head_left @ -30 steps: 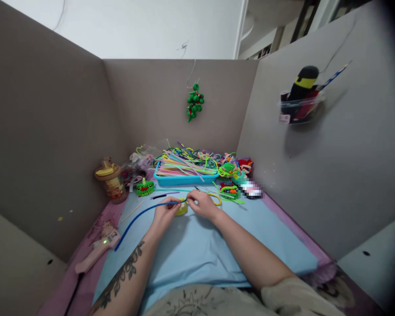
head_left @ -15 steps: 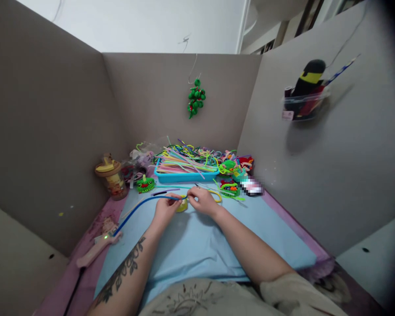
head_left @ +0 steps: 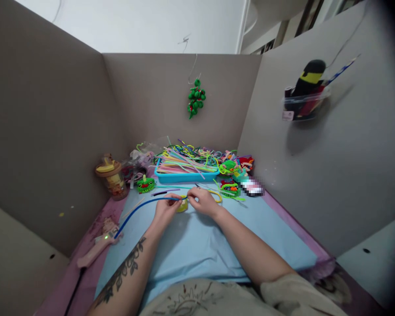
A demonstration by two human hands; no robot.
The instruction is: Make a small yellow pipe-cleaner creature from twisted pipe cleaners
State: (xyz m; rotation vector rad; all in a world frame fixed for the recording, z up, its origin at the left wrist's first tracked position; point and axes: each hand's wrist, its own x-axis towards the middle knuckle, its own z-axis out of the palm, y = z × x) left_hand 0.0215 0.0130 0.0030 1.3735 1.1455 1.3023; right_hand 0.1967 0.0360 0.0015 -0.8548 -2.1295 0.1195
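A long blue pipe cleaner (head_left: 135, 206) arcs leftward from my hands, its far end by the pink glue gun (head_left: 100, 248). My left hand (head_left: 165, 211) pinches it between thumb and fingers near its right end. Close beside, my right hand (head_left: 202, 201) has its fingertips closed on that same end, which they largely hide. Just under the left fingertips lies a small round yellow object (head_left: 183, 206), partly covered. Behind my right hand, a yellow pipe cleaner loop (head_left: 219, 197) rests on the light blue cloth (head_left: 191, 245).
A blue tray (head_left: 187, 176) piled with pastel pipe cleaners stands at the back. Green fuzzy figures (head_left: 146, 184) flank it, with a phone (head_left: 252, 187) at right. On the left is a lidded cup (head_left: 113, 177). Grey panels (head_left: 151, 96) enclose three sides.
The blue pipe cleaner's long left part has shifted very slightly. Both hands keep nearly the same position and grip.
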